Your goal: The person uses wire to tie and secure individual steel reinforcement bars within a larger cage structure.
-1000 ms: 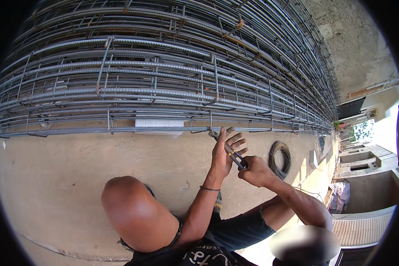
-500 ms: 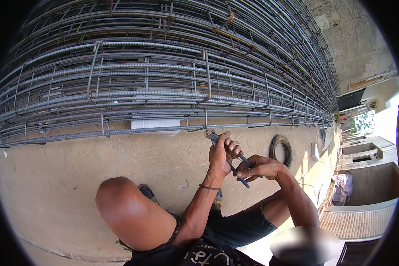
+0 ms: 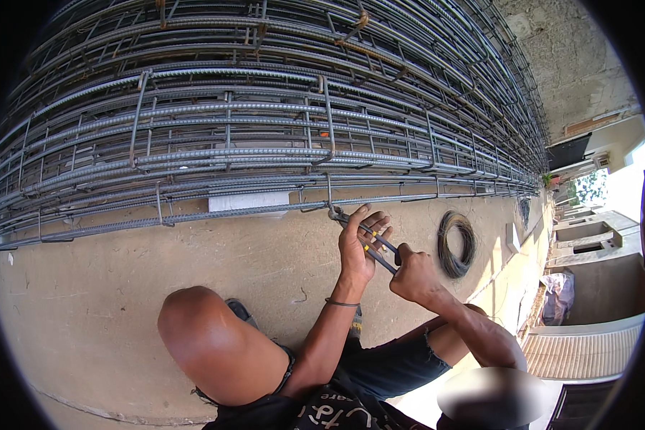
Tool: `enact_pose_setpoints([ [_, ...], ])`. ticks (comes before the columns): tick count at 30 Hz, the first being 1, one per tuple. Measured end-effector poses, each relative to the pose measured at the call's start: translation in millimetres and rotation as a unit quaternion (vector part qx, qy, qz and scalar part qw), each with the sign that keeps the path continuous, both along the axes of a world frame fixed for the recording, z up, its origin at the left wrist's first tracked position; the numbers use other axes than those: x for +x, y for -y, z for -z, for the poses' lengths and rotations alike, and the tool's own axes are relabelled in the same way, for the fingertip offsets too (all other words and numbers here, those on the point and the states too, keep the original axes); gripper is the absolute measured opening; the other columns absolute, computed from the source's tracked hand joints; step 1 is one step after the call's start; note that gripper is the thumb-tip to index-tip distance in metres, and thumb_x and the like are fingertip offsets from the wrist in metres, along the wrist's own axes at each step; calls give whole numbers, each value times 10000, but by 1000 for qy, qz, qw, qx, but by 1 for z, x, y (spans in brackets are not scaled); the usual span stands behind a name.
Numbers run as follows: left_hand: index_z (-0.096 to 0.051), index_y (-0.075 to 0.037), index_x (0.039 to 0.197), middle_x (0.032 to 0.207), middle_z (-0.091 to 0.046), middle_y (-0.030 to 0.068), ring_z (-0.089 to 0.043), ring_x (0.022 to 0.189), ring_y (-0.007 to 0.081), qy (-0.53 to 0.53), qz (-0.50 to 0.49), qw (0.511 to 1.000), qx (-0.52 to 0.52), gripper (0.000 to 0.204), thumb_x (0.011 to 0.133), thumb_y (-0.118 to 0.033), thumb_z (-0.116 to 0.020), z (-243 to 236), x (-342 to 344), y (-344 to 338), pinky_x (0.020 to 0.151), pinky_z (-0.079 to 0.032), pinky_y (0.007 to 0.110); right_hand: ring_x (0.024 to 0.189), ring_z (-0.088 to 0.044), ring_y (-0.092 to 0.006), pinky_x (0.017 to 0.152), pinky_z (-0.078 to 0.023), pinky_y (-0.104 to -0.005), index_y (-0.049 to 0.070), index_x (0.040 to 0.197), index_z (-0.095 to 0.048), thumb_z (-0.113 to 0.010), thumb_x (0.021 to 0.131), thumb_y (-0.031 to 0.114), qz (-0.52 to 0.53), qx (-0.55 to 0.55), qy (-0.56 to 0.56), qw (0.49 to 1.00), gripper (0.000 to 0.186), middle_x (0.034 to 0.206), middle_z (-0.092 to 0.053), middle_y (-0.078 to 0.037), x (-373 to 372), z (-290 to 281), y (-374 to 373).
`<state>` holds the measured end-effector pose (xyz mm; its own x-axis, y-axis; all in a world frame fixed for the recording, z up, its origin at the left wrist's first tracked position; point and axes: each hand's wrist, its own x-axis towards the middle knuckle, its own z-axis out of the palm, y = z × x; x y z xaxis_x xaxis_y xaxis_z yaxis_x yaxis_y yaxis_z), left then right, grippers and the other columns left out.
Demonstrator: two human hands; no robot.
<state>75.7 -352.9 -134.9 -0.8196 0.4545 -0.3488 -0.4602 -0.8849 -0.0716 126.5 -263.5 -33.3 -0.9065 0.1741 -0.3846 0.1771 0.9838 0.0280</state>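
Black pincers with yellow marks on their handles (image 3: pixel 384 264) slant from my right hand up to the rebar cage. Closed around the handle ends is my right hand (image 3: pixel 416 277). My left hand (image 3: pixel 355 252) lies against the pincers nearer their head, its palm turned up and its fingers loosely apart. The pincers' jaws are at the lower bar (image 3: pixel 307 206) of the nearest rebar cage, by the corner of a stirrup (image 3: pixel 329 188). Any wire between the jaws is too small to make out.
Stacked rebar cages (image 3: pixel 251 107) stretch across the far side. A coil of tie wire (image 3: pixel 445 251) lies on the concrete floor (image 3: pixel 122 287) to the right. A white block (image 3: pixel 247 201) sits under the cage. My bent knee (image 3: pixel 197 322) is at the left; buildings stand at far right.
My left hand has loosened from around the pincers and its fingers have spread. My right hand has turned and closed over the handles, which are now closer together.
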Motion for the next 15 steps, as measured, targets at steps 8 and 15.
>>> enact_pose_setpoints([
  [8, -556, -24, 1204, 1171, -635, 131, -594, 1168, 266, -25, 19, 992, -123, 318, 956, -219, -599, -2, 5, -15, 988, -494, 404, 686, -636, -435, 672, -516, -500, -1, 893, -507, -557, 653, 19, -138, -27, -65, 988, 246, 758, -648, -221, -25, 21, -58],
  [15, -536, -26, 1247, 1190, -629, 129, -581, 1187, 262, -49, -27, 994, -93, 348, 961, -214, -598, 0, 0, -21, 1015, -468, 382, 693, -634, -434, 671, -518, -488, 2, 902, -521, -561, 658, 14, -186, -54, -37, 980, 247, 751, -645, -222, -49, 13, -74],
])
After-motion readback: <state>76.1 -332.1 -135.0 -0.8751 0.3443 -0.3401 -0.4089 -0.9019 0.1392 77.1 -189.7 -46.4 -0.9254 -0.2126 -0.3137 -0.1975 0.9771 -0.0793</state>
